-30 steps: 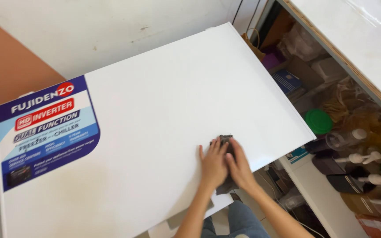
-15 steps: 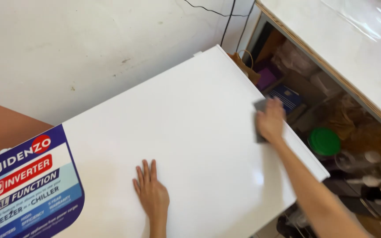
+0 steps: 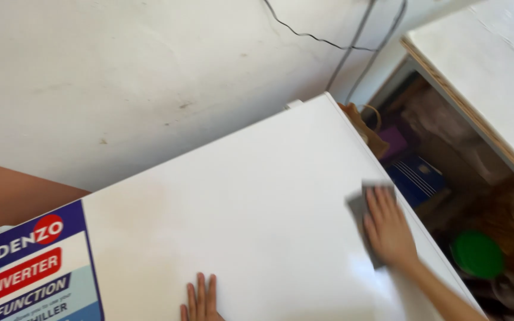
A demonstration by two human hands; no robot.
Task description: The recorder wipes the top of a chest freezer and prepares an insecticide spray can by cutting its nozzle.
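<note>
Cloth, grey, seemingly flat, under right hand, on white lid

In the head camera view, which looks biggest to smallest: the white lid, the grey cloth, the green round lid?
1. white lid, by far.
2 and 3. grey cloth and green round lid look alike; the right hand hides much of the cloth.

White lid broad, bare (sticker flat); wall blocks behind, cluttered gap right.
</note>
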